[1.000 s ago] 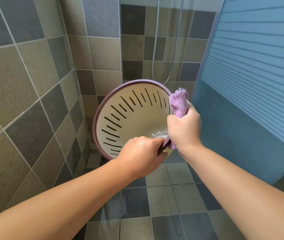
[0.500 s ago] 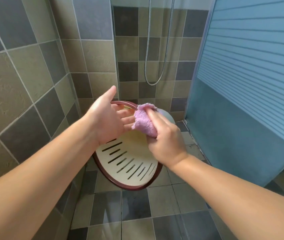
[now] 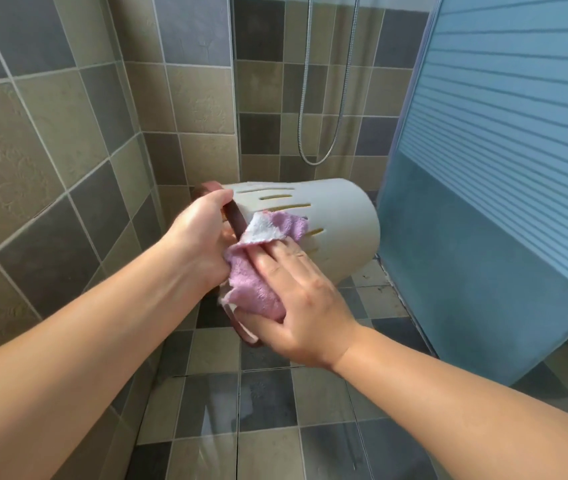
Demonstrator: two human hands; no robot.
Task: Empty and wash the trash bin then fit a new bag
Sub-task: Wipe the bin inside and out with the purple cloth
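While the left hand (image 3: pixel 203 233) grips the bin (image 3: pixel 331 223) rim, the right hand (image 3: pixel 296 299) presses a cloth (image 3: pixel 258 289) flat-fingered against its side, above the floor.

shower hose (image 3: pixel 324 98) hangs beside blue striped door (image 3: pixel 504 133).

We see a cream plastic trash bin (image 3: pixel 338 216) held on its side above the tiled shower floor, its dark reddish-brown rim (image 3: pixel 236 216) facing left and its closed base pointing right. Long narrow slots run along its wall. A pink-and-white cloth (image 3: pixel 258 268) lies pressed against the bin's outer wall just beside the rim, bunched under flat fingers, with its lower folds hanging past the rim's edge.
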